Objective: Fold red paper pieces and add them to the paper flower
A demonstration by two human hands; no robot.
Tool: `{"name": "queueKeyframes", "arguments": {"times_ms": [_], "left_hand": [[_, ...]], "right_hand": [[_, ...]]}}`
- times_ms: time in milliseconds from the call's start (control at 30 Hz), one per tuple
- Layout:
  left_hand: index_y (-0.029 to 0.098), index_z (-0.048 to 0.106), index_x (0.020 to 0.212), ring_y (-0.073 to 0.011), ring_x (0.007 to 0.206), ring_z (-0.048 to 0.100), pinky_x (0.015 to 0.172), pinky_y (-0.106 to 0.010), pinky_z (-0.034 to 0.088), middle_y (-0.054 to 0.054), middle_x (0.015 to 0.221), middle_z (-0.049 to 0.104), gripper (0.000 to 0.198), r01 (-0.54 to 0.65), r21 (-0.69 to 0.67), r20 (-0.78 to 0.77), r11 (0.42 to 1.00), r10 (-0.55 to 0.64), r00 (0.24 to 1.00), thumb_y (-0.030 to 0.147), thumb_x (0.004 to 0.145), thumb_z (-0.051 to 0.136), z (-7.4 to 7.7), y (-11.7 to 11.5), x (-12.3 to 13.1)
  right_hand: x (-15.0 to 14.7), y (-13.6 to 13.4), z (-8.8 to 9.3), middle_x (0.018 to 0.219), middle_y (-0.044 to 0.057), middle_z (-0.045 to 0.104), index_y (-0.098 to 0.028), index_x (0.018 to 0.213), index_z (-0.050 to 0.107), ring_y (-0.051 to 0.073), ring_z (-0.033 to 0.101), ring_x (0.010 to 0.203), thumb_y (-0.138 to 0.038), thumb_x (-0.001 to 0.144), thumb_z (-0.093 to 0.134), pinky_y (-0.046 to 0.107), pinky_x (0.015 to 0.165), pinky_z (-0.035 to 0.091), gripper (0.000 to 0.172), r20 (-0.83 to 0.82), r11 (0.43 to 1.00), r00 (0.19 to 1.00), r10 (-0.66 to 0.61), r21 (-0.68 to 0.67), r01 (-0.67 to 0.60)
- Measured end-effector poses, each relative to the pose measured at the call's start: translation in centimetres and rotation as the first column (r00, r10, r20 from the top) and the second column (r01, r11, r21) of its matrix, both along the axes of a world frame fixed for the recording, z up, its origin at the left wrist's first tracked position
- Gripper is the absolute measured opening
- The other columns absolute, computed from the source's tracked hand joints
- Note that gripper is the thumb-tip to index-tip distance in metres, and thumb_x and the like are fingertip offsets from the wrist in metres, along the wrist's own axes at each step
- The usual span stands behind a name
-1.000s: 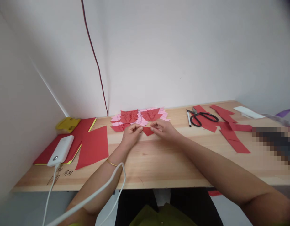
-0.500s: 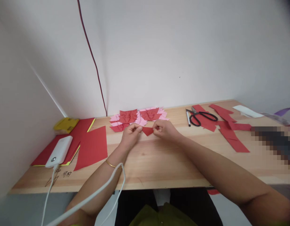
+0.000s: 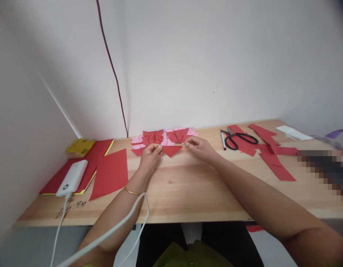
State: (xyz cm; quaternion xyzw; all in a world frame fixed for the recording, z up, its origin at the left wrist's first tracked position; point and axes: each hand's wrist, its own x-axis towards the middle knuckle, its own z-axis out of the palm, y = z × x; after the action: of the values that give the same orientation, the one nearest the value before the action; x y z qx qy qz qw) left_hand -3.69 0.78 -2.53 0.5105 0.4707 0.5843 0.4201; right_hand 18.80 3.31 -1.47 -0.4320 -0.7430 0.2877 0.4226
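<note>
As left hand (image 3: 149, 157) grips its left corner, red triangle (image 3: 171, 151): mid wooden desk (image 3: 188, 196), tip toward six o'clock; can't tell if it touches the surface.
Left grip: thumb and forefinger pinched on the paper.
Right hand (image 3: 201, 149): three o'clock, thumb and forefinger drawn together at the far corner; can't tell if they hold it.
Paper risk: uneven pull could skew or tear it.
Slip risk: if the right corner is loose, it could swing from the left pinch.
Pleated pieces (image 3: 152, 137): red and pink, ten to one o'clock, just behind the hands; a knuckle could crush them.
White cable (image 3: 115, 229): seven o'clock, crosses left forearm (image 3: 118, 205); could snag.
Red sheet (image 3: 111, 174): eight o'clock, well apart.
White box (image 3: 73, 177): past eight o'clock, on red stack (image 3: 89, 167).
Scissors (image 3: 231, 134): three o'clock, near pen (image 3: 223, 140) and red offcuts (image 3: 278, 167).
</note>
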Motion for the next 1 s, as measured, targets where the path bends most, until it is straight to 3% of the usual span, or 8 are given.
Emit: {"name": "queueKeyframes", "arguments": {"times_ms": [233, 367, 467, 567, 667, 767, 1000], "left_hand": [[0.015, 0.06, 0.068, -0.0096, 0.059, 0.05, 0.062, -0.022, 0.04, 0.001, 0.061, 0.057, 0.022, 0.014, -0.027, 0.002, 1.0, -0.014, 1.0, 0.036, 0.067, 0.068, 0.05, -0.12, 0.26], [0.016, 0.06, 0.068, -0.0097, 0.059, 0.051, 0.063, -0.023, 0.041, 0.001, 0.061, 0.057, 0.022, 0.015, -0.025, 0.019, 1.0, -0.014, 1.0, 0.037, 0.068, 0.067, 0.11, -0.13, 0.28], [0.016, 0.06, 0.068, -0.0096, 0.059, 0.05, 0.062, -0.022, 0.04, 0.001, 0.061, 0.058, 0.022, 0.02, -0.024, 0.017, 1.0, -0.019, 1.0, 0.036, 0.068, 0.067, 0.19, -0.18, 0.31], [0.015, 0.06, 0.068, -0.0095, 0.059, 0.05, 0.063, -0.022, 0.04, 0.001, 0.061, 0.057, 0.022, 0.03, -0.015, 0.007, 0.999, -0.03, 1.0, 0.035, 0.068, 0.068, 0.2, -0.23, 0.33], [0.015, 0.06, 0.068, -0.0095, 0.06, 0.05, 0.063, -0.023, 0.039, 0.001, 0.061, 0.057, 0.02, 0.046, -0.006, -0.01, 0.999, -0.047, 0.999, 0.034, 0.07, 0.067, 0.15, -0.25, 0.33], [0.015, 0.06, 0.067, -0.0098, 0.06, 0.051, 0.064, -0.023, 0.04, 0.001, 0.061, 0.057, 0.02, 0.071, -0.004, -0.025, 0.997, -0.071, 0.997, 0.035, 0.071, 0.065, 0.16, -0.27, 0.33], [0.016, 0.059, 0.066, -0.0107, 0.063, 0.051, 0.066, -0.022, 0.04, 0.0, 0.063, 0.057, 0.023, 0.073, 0.017, -0.055, 0.997, -0.072, 0.996, 0.036, 0.076, 0.061, 0.39, -0.37, 0.36]], "right_hand": [[-0.51, -0.86, 0.05, 0.081, 0.004, 0.061, -0.018, 0.096, 0.058, 0.014, 0.057, 0.073, -0.034, 0.076, 0.057, 0.027, 0.066, 0.047, 0.025, -0.069, 0.977, 0.977, 0.202, -0.061, -0.207], [-0.31, -0.64, -0.02, 0.092, 0.005, 0.058, -0.019, 0.111, 0.054, 0.015, 0.056, 0.08, -0.037, 0.069, 0.068, 0.029, 0.073, 0.048, 0.047, -0.089, 0.962, 0.962, 0.257, -0.065, -0.264], [-0.4, -0.37, -0.41, 0.089, 0.004, 0.055, -0.018, 0.114, 0.054, 0.013, 0.053, 0.072, -0.039, 0.063, 0.073, 0.027, 0.068, 0.046, 0.058, -0.011, 0.963, 0.965, 0.263, -0.058, -0.263], [-0.66, -0.29, -0.77, 0.079, 0.002, 0.055, -0.016, 0.108, 0.057, 0.011, 0.049, 0.064, -0.039, 0.07, 0.066, 0.024, 0.059, 0.043, 0.045, 0.015, 0.974, 0.975, 0.223, -0.052, -0.222], [-0.82, -0.39, -0.77, 0.072, 0.001, 0.056, -0.016, 0.088, 0.061, 0.012, 0.048, 0.062, -0.037, 0.079, 0.053, 0.023, 0.058, 0.039, 0.024, 0.023, 0.983, 0.983, 0.182, -0.039, -0.181], [-0.77, -0.48, -0.55, 0.07, 0.001, 0.057, -0.016, 0.078, 0.061, 0.012, 0.049, 0.063, -0.036, 0.08, 0.052, 0.023, 0.059, 0.038, 0.022, 0.034, 0.986, 0.986, 0.161, -0.039, -0.16], [-0.56, -0.33, -0.45, 0.068, 0.001, 0.056, -0.016, 0.076, 0.06, 0.012, 0.048, 0.063, -0.036, 0.08, 0.05, 0.022, 0.058, 0.035, 0.023, 0.049, 0.989, 0.988, 0.147, -0.014, -0.146]]}}
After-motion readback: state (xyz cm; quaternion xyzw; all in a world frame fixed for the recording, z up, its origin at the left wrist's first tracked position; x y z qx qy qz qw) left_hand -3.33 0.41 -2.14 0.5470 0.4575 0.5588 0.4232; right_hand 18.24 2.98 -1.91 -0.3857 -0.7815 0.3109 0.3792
